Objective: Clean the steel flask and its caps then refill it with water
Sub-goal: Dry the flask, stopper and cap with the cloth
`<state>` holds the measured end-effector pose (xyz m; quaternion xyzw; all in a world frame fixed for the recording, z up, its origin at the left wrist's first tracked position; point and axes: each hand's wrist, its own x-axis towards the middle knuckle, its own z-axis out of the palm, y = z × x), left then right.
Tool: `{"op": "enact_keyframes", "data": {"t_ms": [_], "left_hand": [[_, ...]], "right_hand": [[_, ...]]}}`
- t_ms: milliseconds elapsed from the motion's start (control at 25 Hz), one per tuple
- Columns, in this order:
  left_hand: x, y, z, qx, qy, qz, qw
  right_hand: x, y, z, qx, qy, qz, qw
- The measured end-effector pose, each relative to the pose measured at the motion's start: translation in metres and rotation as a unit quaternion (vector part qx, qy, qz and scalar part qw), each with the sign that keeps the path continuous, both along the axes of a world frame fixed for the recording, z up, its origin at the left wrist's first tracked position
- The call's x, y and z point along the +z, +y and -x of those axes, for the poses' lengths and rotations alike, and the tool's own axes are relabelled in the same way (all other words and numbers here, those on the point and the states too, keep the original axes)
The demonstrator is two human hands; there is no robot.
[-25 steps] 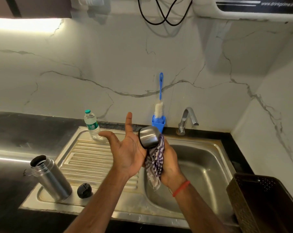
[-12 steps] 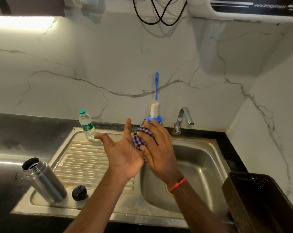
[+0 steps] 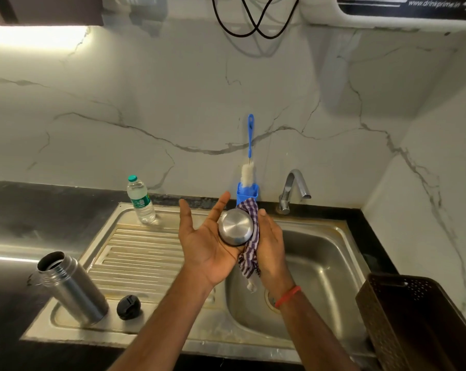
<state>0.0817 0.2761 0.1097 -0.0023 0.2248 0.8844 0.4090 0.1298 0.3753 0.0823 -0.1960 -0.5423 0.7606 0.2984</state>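
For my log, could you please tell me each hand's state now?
Left hand: open, steel cap against its palm.
Right hand: grips checked cloth against the cap.

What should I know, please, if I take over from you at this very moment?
Left hand: open, palm up, steel cap resting on it.
Right hand: holds the checked cloth against the cap, over the sink.
Steel flask: open, upright on the drainboard, near left corner; black inner cap lies beside it. Water bottle stands at the drainboard's back; bottle brush in its blue holder by the tap.
Done: both caps off, steel cap being wiped. I cannot tell whether the flask is washed.
Left: finish this cap, clean the black one and the flask if needed, refill, close.
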Motion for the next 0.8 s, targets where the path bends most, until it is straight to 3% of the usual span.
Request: {"op": "enact_keyframes", "data": {"t_ms": [120,320,480,560,600,680,720,800], "left_hand": [[-0.002,0.004,0.001,0.035,-0.005,0.044,0.998],[-0.004,0.005,0.001,0.057,0.005,0.080,0.995],[-0.008,0.004,0.001,0.049,0.021,0.079,0.995],[-0.011,0.001,0.002,0.041,0.030,0.052,0.997],[-0.011,-0.001,0.002,0.029,0.032,0.032,0.999],[-0.010,-0.005,0.006,-0.003,0.037,-0.021,0.999],[-0.011,-0.008,0.009,-0.006,0.045,-0.040,0.998],[-0.016,-0.012,0.017,0.019,0.068,-0.049,0.996]], "right_hand": [[0.000,-0.002,-0.005,-0.008,0.011,-0.012,1.000],[0.006,0.006,-0.008,-0.053,-0.009,-0.143,0.988],[0.032,0.012,-0.018,-0.081,0.103,-0.120,0.984],[0.047,0.007,-0.026,-0.045,0.156,-0.199,0.966],[0.050,0.002,-0.028,-0.010,0.149,-0.283,0.947],[0.044,-0.010,-0.026,0.056,0.055,-0.493,0.866],[0.037,-0.016,-0.025,0.054,-0.001,-0.547,0.835],[0.030,-0.026,-0.025,0.021,-0.066,-0.517,0.853]]}}
